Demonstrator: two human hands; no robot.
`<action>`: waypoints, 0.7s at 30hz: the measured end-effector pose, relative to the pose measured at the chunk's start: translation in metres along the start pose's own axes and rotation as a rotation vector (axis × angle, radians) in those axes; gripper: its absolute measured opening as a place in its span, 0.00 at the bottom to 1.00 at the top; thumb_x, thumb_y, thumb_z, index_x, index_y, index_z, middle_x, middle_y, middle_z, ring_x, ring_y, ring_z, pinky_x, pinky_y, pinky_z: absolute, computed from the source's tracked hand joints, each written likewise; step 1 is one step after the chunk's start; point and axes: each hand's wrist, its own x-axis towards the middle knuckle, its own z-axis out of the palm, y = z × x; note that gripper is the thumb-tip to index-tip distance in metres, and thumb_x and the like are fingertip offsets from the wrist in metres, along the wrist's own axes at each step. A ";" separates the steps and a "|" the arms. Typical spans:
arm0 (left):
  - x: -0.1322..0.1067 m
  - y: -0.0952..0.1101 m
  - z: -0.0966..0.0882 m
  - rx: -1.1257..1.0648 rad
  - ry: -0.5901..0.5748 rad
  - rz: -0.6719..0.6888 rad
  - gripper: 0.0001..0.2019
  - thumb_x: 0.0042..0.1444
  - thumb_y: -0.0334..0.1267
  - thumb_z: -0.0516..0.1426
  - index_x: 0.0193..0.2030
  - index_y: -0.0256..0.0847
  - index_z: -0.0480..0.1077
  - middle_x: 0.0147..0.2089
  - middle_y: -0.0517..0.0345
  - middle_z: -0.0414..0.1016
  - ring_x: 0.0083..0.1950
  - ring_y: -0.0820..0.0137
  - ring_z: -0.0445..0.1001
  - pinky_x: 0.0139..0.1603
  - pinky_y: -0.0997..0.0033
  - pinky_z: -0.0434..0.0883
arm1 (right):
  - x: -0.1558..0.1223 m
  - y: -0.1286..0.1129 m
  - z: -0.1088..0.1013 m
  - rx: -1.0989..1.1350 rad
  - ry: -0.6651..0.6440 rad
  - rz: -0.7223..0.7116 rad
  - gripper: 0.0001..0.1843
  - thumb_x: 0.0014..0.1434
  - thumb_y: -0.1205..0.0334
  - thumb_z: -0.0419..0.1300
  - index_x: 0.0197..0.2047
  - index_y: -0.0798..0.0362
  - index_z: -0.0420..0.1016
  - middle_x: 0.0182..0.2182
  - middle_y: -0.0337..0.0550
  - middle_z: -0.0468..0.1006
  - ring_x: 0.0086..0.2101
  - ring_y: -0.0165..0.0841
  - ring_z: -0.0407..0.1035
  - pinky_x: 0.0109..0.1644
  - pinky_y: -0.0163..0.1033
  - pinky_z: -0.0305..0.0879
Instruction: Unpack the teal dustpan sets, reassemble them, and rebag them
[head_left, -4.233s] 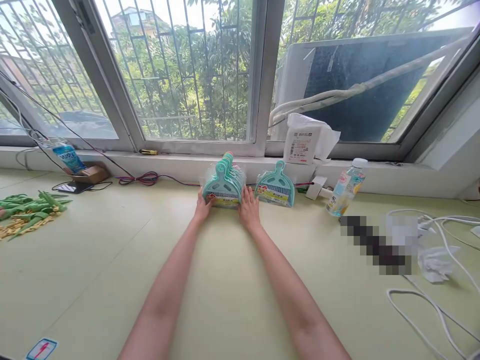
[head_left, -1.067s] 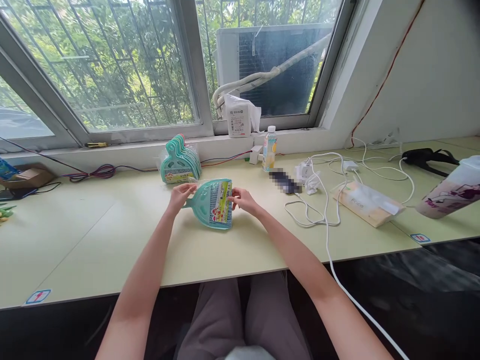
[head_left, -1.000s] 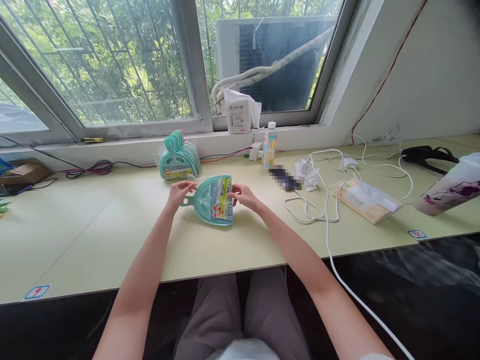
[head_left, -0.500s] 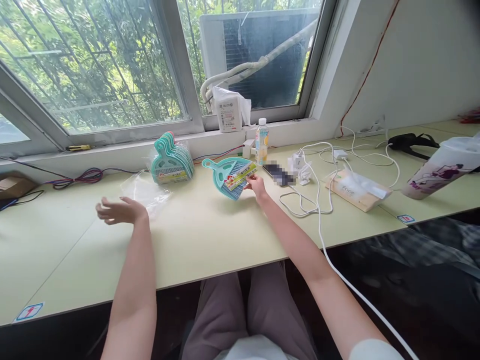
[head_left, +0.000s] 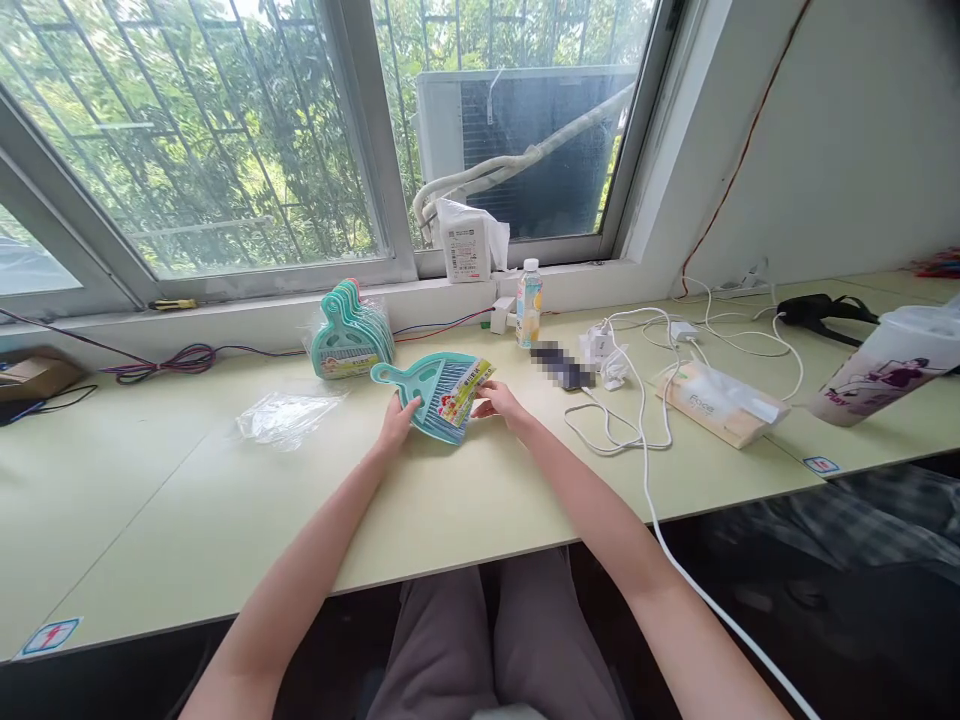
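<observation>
A mint-green dustpan with a grey-bristled brush [head_left: 436, 395] nested in it is held tilted above the table in front of me. Its handle points left, and a yellow-green paper label with red print crosses its right part. My left hand [head_left: 396, 422] grips the lower left side, thumb on the front and the other fingers behind. At the right edge, beside the label, my right hand [head_left: 501, 403] has its fingers curled against the set, partly hidden. A crumpled clear plastic bag [head_left: 289, 415] lies to the left. Behind it stands a row of similar wrapped dustpans [head_left: 349, 335].
A drink bottle [head_left: 529, 305], a phone [head_left: 562, 367], white cables [head_left: 637, 430] and a tissue pack [head_left: 720, 402] lie to the right. A large cup [head_left: 885, 365] is farther right. Bundled wires [head_left: 161, 368] and a cardboard box [head_left: 45, 378] are at the left.
My left hand has moved right, from beside the plastic bag, and taken hold of the dustpan. The dustpan has come slightly nearer and left; the bag lies uncovered.
</observation>
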 end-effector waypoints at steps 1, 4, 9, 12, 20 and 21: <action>0.001 0.001 -0.004 -0.020 0.051 0.010 0.25 0.46 0.51 0.62 0.47 0.36 0.69 0.42 0.51 0.75 0.44 0.61 0.74 0.48 0.61 0.69 | 0.001 0.000 0.000 -0.047 -0.011 0.030 0.08 0.62 0.63 0.56 0.41 0.56 0.73 0.35 0.46 0.81 0.19 0.29 0.73 0.22 0.32 0.66; 0.006 0.008 -0.020 -0.063 0.156 0.007 0.24 0.49 0.55 0.58 0.43 0.36 0.71 0.40 0.52 0.76 0.42 0.63 0.73 0.47 0.64 0.68 | 0.005 -0.001 -0.012 -0.079 0.131 0.030 0.12 0.65 0.59 0.52 0.42 0.56 0.74 0.38 0.48 0.81 0.19 0.27 0.73 0.17 0.28 0.56; 0.007 0.015 -0.026 -0.063 0.154 0.024 0.25 0.49 0.60 0.57 0.36 0.36 0.71 0.34 0.53 0.75 0.36 0.66 0.72 0.40 0.67 0.67 | 0.006 -0.012 -0.044 0.258 0.351 0.147 0.27 0.70 0.49 0.37 0.46 0.56 0.72 0.40 0.51 0.81 0.25 0.28 0.75 0.19 0.27 0.59; 0.006 0.013 -0.020 -0.015 0.130 0.012 0.25 0.50 0.62 0.56 0.30 0.37 0.69 0.28 0.56 0.72 0.31 0.69 0.69 0.36 0.68 0.66 | -0.002 -0.022 -0.038 0.164 0.169 0.232 0.30 0.69 0.46 0.39 0.42 0.58 0.75 0.35 0.52 0.82 0.22 0.29 0.73 0.17 0.28 0.57; 0.004 0.002 -0.012 0.111 -0.022 0.052 0.23 0.49 0.59 0.56 0.27 0.36 0.70 0.26 0.57 0.71 0.30 0.69 0.67 0.34 0.70 0.63 | -0.014 -0.011 0.002 0.020 0.161 0.041 0.11 0.62 0.70 0.50 0.44 0.56 0.72 0.39 0.45 0.82 0.22 0.25 0.74 0.21 0.27 0.61; 0.004 0.002 -0.012 0.115 -0.022 0.056 0.23 0.48 0.59 0.56 0.28 0.36 0.70 0.27 0.57 0.71 0.31 0.69 0.67 0.35 0.71 0.63 | -0.012 -0.009 0.000 0.030 0.205 0.044 0.13 0.61 0.71 0.49 0.45 0.56 0.71 0.39 0.45 0.81 0.23 0.26 0.74 0.21 0.27 0.61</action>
